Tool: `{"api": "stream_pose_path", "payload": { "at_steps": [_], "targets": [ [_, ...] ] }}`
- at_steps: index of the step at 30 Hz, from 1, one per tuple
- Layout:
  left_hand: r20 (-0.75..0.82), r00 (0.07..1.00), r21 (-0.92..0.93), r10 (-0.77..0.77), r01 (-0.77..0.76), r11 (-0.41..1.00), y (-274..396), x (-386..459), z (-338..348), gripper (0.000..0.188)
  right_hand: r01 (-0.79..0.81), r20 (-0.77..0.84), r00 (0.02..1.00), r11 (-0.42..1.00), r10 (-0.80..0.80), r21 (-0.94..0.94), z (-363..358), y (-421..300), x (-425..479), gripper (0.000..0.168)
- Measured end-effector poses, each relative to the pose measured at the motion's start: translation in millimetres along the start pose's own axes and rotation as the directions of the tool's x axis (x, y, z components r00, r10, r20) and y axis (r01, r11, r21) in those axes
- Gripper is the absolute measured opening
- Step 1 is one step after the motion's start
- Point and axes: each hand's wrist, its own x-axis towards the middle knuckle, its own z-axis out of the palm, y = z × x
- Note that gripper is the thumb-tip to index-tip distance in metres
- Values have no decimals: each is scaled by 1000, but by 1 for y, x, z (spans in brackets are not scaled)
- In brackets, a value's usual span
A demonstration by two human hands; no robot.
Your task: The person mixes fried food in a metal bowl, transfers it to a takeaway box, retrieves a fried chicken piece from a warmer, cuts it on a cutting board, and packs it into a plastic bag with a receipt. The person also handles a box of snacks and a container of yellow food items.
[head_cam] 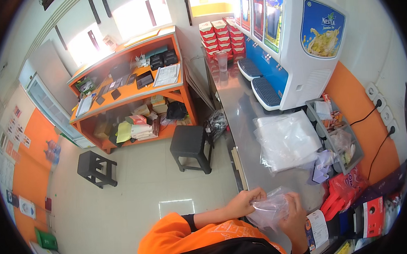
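Note:
Between my two hands is a clear plastic bag [270,211], stretched and crumpled over the near edge of the steel counter. My left hand [242,203] pinches its left side with bent fingers. On the other side, my right hand [293,211] grips the film, thumb and fingers closed on it. A stack of clear plastic bags [289,143] lies flat on the steel counter [236,101] beyond my hands. To its right sits a small lilac holder [321,171] with plastic film about it.
A drink dispenser [296,65] and stacked red-and-white boxes [221,37] stand farther along the counter. A grey divided tray [353,154] and red plastic bags [344,190] lie right. On the floor are black stools [189,143] before an orange shelf desk [130,96].

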Motion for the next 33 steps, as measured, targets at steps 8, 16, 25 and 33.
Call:
{"api": "stream_pose_path", "payload": {
  "at_steps": [8,16,25,33],
  "targets": [
    [-82,995,160,-50,63,985,-15,8,2,38,-95,5,996,995,95,10,10,8,-8,22],
    [-136,982,410,130,-63,910,18,13,-19,42,-86,-101,991,995,91,52,4,15,-11,22],
    [-477,879,159,7,79,984,11,15,-61,25,-178,-215,933,887,290,426,-28,33,-37,18],
    [-351,934,90,-61,99,991,-10,19,7,23,-499,-40,859,851,511,164,46,48,-28,32]
  ]
}}
